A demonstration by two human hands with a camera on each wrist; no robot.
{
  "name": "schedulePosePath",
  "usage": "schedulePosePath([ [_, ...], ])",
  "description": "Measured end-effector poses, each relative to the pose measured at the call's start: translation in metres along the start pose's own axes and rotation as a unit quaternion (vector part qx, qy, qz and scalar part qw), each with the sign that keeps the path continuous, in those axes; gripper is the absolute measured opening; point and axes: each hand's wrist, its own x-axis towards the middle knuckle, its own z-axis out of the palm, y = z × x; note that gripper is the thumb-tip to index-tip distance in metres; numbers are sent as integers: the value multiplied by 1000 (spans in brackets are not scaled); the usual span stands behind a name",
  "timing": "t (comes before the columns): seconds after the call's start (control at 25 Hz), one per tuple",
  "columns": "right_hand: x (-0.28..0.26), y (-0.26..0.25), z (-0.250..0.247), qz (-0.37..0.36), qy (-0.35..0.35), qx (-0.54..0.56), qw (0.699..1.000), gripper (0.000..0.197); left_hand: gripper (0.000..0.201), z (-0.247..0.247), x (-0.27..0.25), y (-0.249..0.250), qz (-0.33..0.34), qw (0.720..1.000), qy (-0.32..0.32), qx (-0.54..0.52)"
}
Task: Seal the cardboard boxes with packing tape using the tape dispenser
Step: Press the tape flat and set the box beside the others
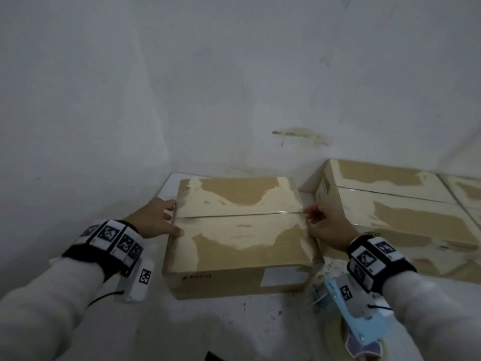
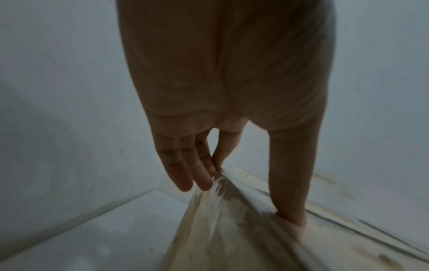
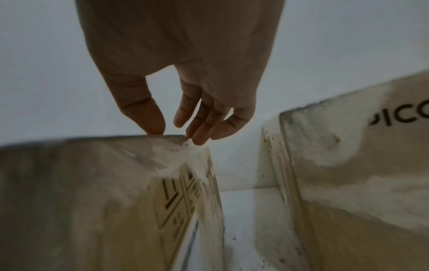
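A brown cardboard box [image 1: 234, 246] with worn, whitish patches sits in front of me, flaps closed along a middle seam [image 1: 234, 214]. My left hand [image 1: 171, 217] rests at the seam's left end. In the left wrist view its thumb [image 2: 290, 201] presses on the box top [image 2: 232, 229], with the fingers straight down the side. My right hand [image 1: 312, 216] is at the seam's right end. Its thumb [image 3: 148, 117] touches the top edge of the box [image 3: 81, 192], fingers loosely bent beside the corner. A light blue tape dispenser [image 1: 356, 324] lies under my right forearm, held by neither hand.
A second closed box [image 1: 390, 204] stands close on the right, leaving a narrow gap [image 3: 243, 210] between the boxes. Part of a third box [image 1: 466, 188] shows at the far right. A white wall [image 1: 234, 87] rises right behind them, and everything rests on a speckled white surface [image 1: 234, 324].
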Motion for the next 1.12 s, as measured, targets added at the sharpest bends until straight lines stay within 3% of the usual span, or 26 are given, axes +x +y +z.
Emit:
schedulePosePath([
  [0.12, 18, -4, -1, 13, -2, -6, 1000, 36, 76, -1, 9, 0, 22, 999, -15, -37],
  [0.2, 32, -6, -3, 11, -9, -11, 1000, 35, 76, -2, 18, -1, 17, 1000, -4, 6],
  [0.36, 60, -9, -2, 22, -9, -22, 999, 26, 43, -9, 42, -2, 14, 997, 23, 74],
  [0.48, 82, -10, -1, 39, -10, -28, 999, 26, 36, -11, 60, 1, 19, 995, 73, 71],
  [0.6, 98, -13, -1, 40, 3, -33, 999, 26, 39, -13, 74, 6, 10, 994, 88, 57],
  [0.72, 110, -13, -1, 42, -1, -22, 999, 23, 50, -19, 87, 6, -18, 995, 60, 82],
  [0.88, 125, -12, 0, 58, -14, -3, 998, 18, 40, -28, 96, 12, -67, 996, 37, 53],
  [1.12, 139, -15, 2, 91, -40, 3, 995, 31, 48, -27, 108, 9, -97, 994, 31, -28],
])
